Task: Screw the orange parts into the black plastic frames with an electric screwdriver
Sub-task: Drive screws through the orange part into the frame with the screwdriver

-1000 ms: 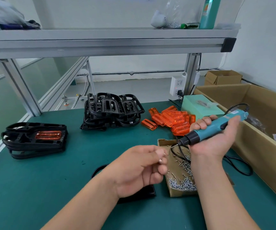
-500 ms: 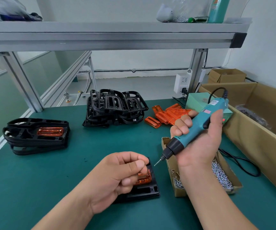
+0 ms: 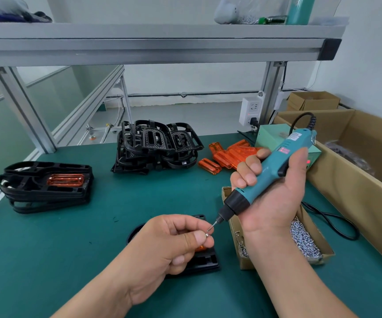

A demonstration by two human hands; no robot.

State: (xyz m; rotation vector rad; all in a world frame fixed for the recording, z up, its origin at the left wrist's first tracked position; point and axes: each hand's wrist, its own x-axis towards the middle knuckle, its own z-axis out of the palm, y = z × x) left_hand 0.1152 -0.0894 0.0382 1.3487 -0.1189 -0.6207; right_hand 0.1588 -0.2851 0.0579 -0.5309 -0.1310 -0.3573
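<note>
Here's the left hand [image 3: 169,244], its grip pinching a small silver screw [image 3: 206,235] between thumb and forefinger, just above the flat black plastic frame [image 3: 204,263] that lies on the green worktop [image 3: 70,249], with a translucent orange part [image 3: 201,248] peeking out beneath the fingers. The right hand [image 3: 272,196] has its grip wrapped round the teal electric screwdriver [image 3: 274,166], thin bit angled down at the screw head, touching it or just short, too fine to call. Tricky moment, this: the screw is tiny and the pinch holds little of it, so an off-centre nudge from the bit could flick it loose onto the worktop or down into the frame's openings. If the driver spins before the bit seats, it could skate onto a fingertip. Neither hand looks to be pinning the frame, so it may slide once pressure comes, and the orange part could shift off its holes. The black cable [image 3: 331,216] trails past the open cardboard box of loose screws [image 3: 245,263] just beside the frame; a snag there might pull the tool off line or jolt the box.
</note>
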